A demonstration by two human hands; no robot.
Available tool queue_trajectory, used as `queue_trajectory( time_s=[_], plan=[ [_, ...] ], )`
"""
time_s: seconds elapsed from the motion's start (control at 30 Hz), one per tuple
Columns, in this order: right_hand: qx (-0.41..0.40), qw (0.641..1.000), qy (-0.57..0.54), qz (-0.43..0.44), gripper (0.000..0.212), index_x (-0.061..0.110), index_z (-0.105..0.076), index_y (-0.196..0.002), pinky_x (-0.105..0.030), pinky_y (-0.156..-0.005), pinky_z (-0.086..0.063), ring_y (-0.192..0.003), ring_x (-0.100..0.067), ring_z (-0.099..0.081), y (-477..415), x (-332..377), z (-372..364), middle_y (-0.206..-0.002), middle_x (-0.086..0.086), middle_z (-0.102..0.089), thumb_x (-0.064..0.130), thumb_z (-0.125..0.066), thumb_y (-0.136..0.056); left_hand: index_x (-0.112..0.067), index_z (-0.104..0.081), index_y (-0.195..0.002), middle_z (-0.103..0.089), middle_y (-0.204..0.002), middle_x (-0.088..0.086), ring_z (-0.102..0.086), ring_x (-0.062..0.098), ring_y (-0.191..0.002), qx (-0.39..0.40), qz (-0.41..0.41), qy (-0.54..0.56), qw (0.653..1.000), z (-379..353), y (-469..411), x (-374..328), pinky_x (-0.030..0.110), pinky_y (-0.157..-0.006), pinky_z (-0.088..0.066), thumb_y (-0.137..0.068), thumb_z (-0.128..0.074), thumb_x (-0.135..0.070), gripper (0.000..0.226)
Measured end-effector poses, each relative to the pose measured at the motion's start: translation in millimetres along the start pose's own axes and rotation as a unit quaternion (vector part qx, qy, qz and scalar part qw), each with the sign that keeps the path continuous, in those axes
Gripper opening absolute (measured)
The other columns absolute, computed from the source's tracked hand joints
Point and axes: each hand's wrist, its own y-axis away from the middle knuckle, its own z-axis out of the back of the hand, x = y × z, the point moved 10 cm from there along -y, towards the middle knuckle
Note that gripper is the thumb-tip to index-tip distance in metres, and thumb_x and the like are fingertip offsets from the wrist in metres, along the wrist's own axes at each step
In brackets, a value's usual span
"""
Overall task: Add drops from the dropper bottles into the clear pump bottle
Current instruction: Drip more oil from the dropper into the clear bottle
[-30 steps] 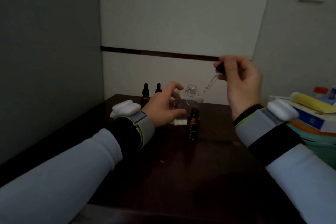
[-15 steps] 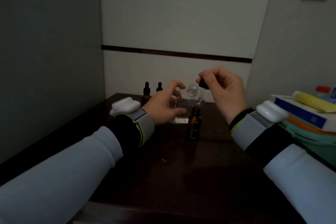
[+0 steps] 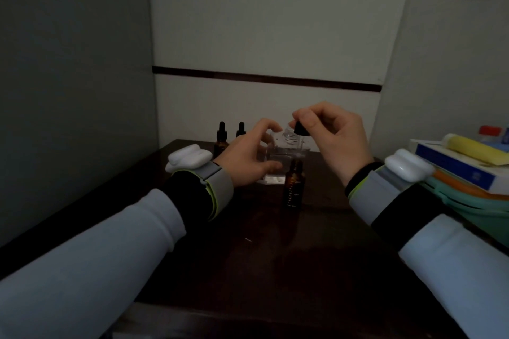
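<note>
Over the clear pump bottle (image 3: 289,150) — gripped by the left hand (image 3: 248,157) — a dropper (image 3: 300,129) is being pinched by the right hand (image 3: 338,140). Two capped bottles (image 3: 221,137) likely remain.

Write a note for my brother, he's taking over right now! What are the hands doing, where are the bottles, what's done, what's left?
Left hand: holds the clear pump bottle steady on the table; its neck is open, no pump on it.
Right hand: pinches the dropper by its black bulb, right over that neck. The glass tip is too dim to see.
Open amber bottle: stands uncapped just in front of the clear one.
Capped dropper bottles: two, at the back left.
Done: dropper out and over the neck.
Left: squeeze in the drops, probably recap, then likely the other two bottles.
</note>
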Motion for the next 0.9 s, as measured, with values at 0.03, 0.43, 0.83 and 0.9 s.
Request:
queue_trajectory(
  time_s=[0.03, 0.43, 0.83, 0.9],
  plan=[
    [0.006, 1.000, 0.009, 0.001, 0.010, 0.020, -0.066, -0.082, -0.030, -0.080, -0.055, -0.082, -0.014, -0.068, 0.6, 0.1, -1.4, -0.082, 0.001, -0.071, 0.019, -0.060, -0.090, -0.030, -0.038, -0.120, -0.051, -0.111, 0.003, -0.060, 0.024, -0.101, 0.000, -0.001, -0.001, 1.000, -0.3, 0.2, -0.1, 0.047, -0.081, -0.055, -0.081, -0.071, -0.014, 0.053],
    [-0.147, 0.984, -0.075, 0.068, 0.011, 0.026, -0.063, -0.090, -0.015, -0.055, -0.044, -0.070, 0.000, -0.058, -1.0, 19.3, 35.3, -0.085, 0.011, -0.069, 0.021, -0.054, -0.094, -0.029, -0.042, -0.126, -0.052, -0.117, 0.002, -0.058, 0.018, -0.106, 0.003, -0.027, -0.017, 0.999, -2.6, 0.0, -4.7, 0.041, -0.086, -0.055, -0.080, -0.073, -0.015, 0.057],
    [-0.030, 0.998, 0.058, 0.016, 0.010, 0.030, -0.067, -0.080, -0.048, -0.076, -0.051, -0.084, -0.021, -0.065, -0.6, -11.9, -3.9, -0.084, -0.003, -0.071, 0.034, -0.060, -0.086, -0.029, -0.044, -0.123, -0.052, -0.114, 0.000, -0.058, 0.015, -0.102, -0.003, -0.025, -0.014, 1.000, -0.3, 1.2, -4.3, 0.038, -0.088, -0.053, -0.078, -0.074, -0.018, 0.055],
    [-0.021, 0.999, 0.046, 0.016, 0.010, 0.031, -0.066, -0.083, -0.047, -0.077, -0.052, -0.087, -0.019, -0.065, 0.2, -10.3, -5.4, -0.087, -0.002, -0.072, 0.026, -0.060, -0.089, -0.029, -0.044, -0.123, -0.052, -0.115, 0.000, -0.058, 0.015, -0.102, -0.004, -0.024, -0.015, 1.000, 0.3, 1.1, -4.3, 0.037, -0.088, -0.053, -0.078, -0.075, -0.018, 0.055]
  ],
)
